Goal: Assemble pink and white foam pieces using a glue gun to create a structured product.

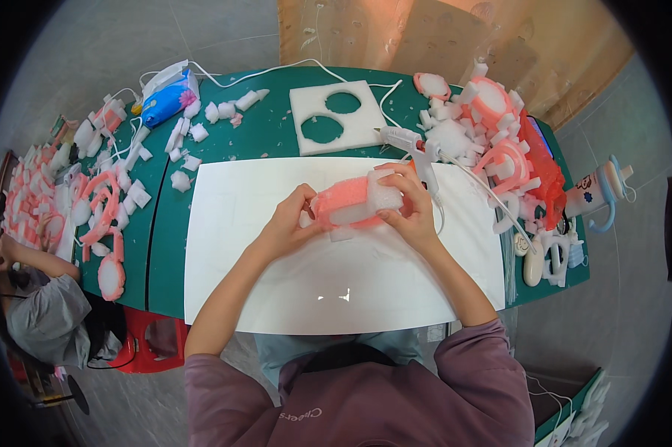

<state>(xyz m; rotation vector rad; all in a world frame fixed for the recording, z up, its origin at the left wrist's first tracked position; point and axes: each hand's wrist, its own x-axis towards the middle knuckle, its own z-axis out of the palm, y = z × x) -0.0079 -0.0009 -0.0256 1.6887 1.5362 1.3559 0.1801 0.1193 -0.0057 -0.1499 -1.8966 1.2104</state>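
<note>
Foam piece [343, 203], pink with white parts, sits at the centre of the frame, raised over a white board [313, 290] that covers the middle of a green table [258, 141]. The left hand [290, 216] grips its left end between thumb and fingers; the right hand [412, 201] is closed on the white block at its right end.

Just beyond the right hand is a glue gun [403, 139], its nozzle pointing left, the nearest obstacle to that hand. A white cord [491, 194] slants across the board's upper right corner. Behind the board, at upper centre, lies a white foam sheet [367, 128] with two round holes.

A heap of pink and white foam [492, 100] crowds the upper right, against a red bag [544, 175]; a cup [590, 191] with a blue handle is beyond it. At upper left, white scraps [198, 132] lie near a blue packet [166, 102]. More foam pieces [34, 197] crowd the far left, beside a co-worker's bare arm and grey sleeve [49, 309]. A red stool [164, 343] shows below the table's left part.
</note>
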